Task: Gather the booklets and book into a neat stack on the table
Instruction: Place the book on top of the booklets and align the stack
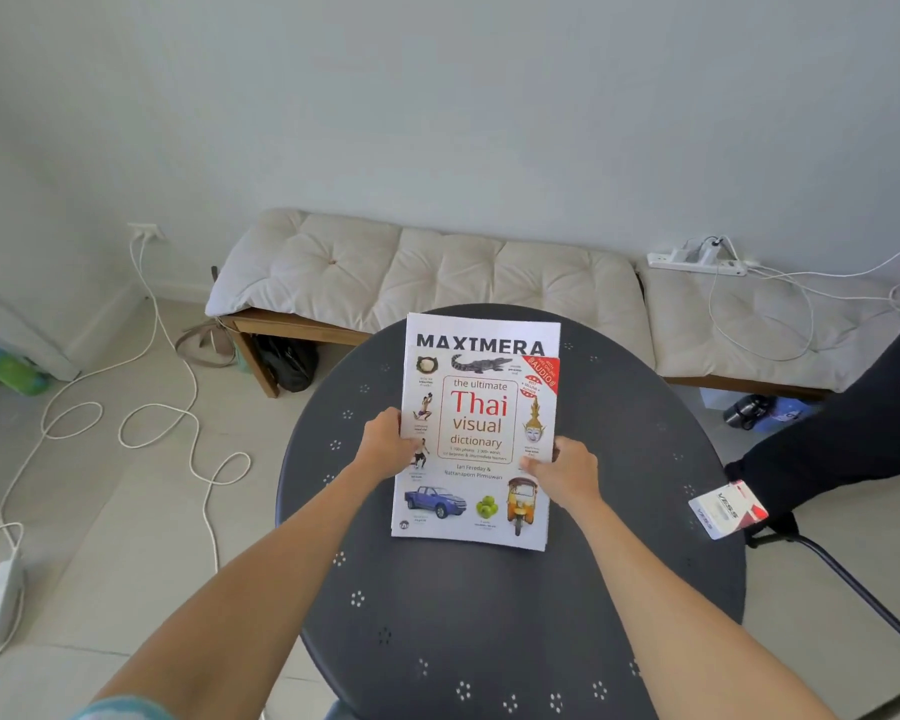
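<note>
A white Thai visual dictionary book (476,449) lies on top of a stack on the round dark table (489,605). Beneath it a MAXIMERA booklet (481,335) shows only its top strip past the book's far edge. Thin page edges of the stack peek out along the near and right sides. My left hand (385,441) grips the stack's left edge, thumb on the cover. My right hand (562,472) grips the right edge, thumb on the cover too.
A small white and red card (728,509) hangs over the table's right rim. Behind the table stands a cushioned wooden bench (437,272) with a power strip (697,259). Cables (141,423) loop on the floor at left. A person's dark-clothed leg (853,423) is at right.
</note>
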Tool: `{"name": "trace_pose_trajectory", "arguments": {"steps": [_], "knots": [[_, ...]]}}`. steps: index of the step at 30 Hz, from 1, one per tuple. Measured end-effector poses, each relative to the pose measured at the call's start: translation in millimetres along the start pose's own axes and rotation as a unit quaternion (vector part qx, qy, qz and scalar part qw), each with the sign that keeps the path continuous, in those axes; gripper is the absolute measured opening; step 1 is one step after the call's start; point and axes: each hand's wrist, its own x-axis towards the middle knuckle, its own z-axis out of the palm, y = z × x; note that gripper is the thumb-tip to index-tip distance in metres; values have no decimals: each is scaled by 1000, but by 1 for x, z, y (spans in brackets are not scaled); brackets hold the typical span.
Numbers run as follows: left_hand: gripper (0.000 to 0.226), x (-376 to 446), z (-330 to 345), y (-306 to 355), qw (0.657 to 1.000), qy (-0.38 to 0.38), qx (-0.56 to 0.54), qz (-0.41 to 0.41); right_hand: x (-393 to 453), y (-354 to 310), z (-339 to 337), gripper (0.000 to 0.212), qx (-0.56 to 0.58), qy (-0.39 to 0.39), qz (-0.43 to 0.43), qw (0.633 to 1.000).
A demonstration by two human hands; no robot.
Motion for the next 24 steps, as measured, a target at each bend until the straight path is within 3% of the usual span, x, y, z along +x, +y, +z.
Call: {"name": "trace_pose_trajectory", "arguments": {"steps": [9, 15, 24], "knots": [[27, 75, -8, -12, 995, -55, 30, -79, 71, -22, 33, 20, -53, -63, 76, 994], [11, 116, -20, -8, 995, -33, 19, -89, 110, -40, 52, 25, -53, -65, 91, 992], [8, 152, -38, 3, 996, -1, -4, -94, 142, -69, 64, 29, -48, -63, 88, 993]]}}
